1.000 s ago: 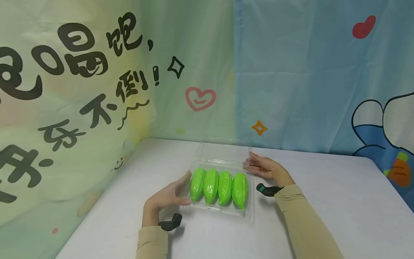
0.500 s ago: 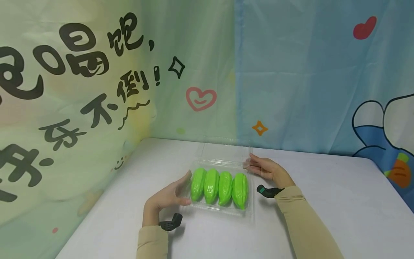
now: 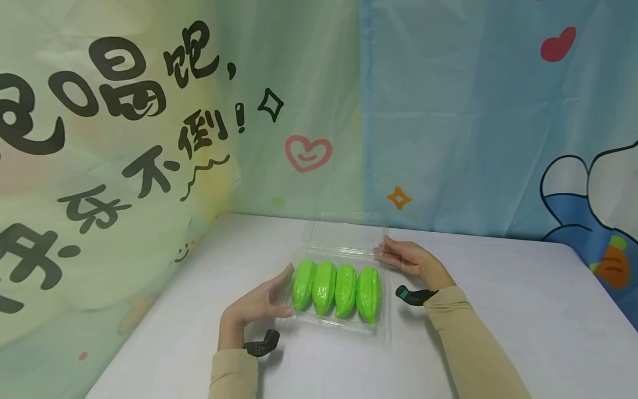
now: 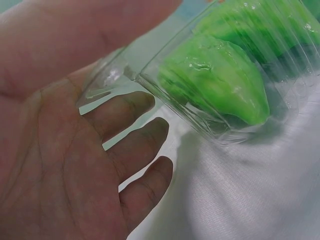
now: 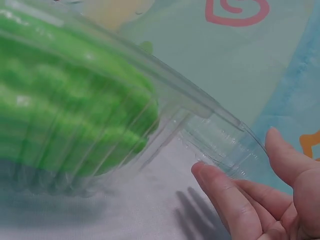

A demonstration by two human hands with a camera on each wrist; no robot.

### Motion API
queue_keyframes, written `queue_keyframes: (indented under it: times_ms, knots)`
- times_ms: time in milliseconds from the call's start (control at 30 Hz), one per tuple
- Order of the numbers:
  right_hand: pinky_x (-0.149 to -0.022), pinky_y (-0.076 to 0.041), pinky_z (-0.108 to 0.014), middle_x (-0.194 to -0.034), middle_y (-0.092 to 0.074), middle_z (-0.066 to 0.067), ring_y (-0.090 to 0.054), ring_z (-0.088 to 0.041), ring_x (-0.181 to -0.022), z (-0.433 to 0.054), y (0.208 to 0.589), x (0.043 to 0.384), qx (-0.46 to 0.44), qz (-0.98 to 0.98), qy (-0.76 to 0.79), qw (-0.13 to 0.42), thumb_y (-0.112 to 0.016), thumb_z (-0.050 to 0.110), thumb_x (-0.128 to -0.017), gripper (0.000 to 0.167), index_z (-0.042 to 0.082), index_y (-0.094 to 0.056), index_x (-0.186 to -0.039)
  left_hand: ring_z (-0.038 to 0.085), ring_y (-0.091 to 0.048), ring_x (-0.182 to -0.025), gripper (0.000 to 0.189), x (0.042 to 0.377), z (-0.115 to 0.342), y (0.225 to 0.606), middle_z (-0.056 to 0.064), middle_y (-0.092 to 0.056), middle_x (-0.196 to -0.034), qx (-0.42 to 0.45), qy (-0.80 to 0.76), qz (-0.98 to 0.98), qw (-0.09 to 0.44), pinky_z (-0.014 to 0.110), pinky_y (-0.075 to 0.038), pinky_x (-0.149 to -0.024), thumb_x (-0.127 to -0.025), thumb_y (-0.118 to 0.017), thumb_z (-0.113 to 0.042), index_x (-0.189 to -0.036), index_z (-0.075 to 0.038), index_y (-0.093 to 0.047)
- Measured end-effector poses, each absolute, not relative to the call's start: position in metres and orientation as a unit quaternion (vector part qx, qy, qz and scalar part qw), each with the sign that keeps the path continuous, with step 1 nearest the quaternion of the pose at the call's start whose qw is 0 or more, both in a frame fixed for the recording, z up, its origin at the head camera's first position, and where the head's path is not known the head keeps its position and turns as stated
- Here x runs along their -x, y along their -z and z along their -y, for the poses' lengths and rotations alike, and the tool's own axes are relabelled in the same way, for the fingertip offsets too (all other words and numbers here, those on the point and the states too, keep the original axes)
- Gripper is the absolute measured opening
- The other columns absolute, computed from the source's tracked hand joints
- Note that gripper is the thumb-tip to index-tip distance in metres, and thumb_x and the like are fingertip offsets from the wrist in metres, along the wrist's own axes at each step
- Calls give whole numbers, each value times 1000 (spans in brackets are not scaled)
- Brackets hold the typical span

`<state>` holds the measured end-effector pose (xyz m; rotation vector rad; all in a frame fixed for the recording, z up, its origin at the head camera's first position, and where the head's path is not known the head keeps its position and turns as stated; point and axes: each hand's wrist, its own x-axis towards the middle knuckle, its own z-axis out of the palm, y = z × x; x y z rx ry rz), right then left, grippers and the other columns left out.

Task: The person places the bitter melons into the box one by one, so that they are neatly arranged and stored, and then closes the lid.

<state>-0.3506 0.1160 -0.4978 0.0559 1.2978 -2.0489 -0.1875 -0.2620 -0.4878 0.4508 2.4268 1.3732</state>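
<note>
A clear plastic clamshell box (image 3: 339, 321) rests on the table with its lid (image 3: 344, 235) raised at the back. Inside, several glossy green ridged pieces (image 3: 324, 288), shaped like star fruit, lie side by side. My left hand (image 3: 256, 302) holds the box's left side, thumb at the front corner and forefinger farther back. In the left wrist view, the clear rim (image 4: 112, 75) passes between thumb and forefinger; the other fingers (image 4: 145, 145) are nearly straight below. My right hand (image 3: 406, 257) grips the lid's right edge, thumb above and the fingers (image 5: 222, 192) beneath.
The white table (image 3: 498, 310) reaches back to a printed cloth backdrop (image 3: 448, 111) of green and blue. On the left, a cloth wall (image 3: 109, 166) with large dark lettering stands along the table's edge. Dark cameras (image 3: 263, 343) sit on both wrists.
</note>
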Motion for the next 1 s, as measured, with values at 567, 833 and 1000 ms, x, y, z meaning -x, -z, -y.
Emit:
queue_keyframes:
  times_ms: [567,833,1000]
  knots:
    - [-88,-55,-21,-103,-70,3,-66,-8,-97,-118,501,351,18,-551,769,324,-52,21,-97,68,-1,-15,-151,19,-6,-148,105,186,260,488,2,-6,-161,-157,-486,-845,158,41,-14,-121,-77,-79,-26,-154,-14,-8]
    - [-92,-52,-19,-144,-45,-16,-64,-3,-101,-116,496,348,53,-597,750,281,-48,16,-99,62,0,-16,-151,22,-7,-148,106,186,257,485,6,-6,-161,-155,-483,-848,155,42,-13,-120,-76,-79,-21,-153,-9,-7]
    - [-91,-52,-17,-153,-25,-24,-64,-1,-101,-113,492,346,56,-609,748,259,-48,16,-99,62,5,-17,-152,23,-5,-148,107,187,256,483,7,-4,-160,-142,-480,-852,157,43,-12,-120,-75,-79,-18,-152,-7,-7]
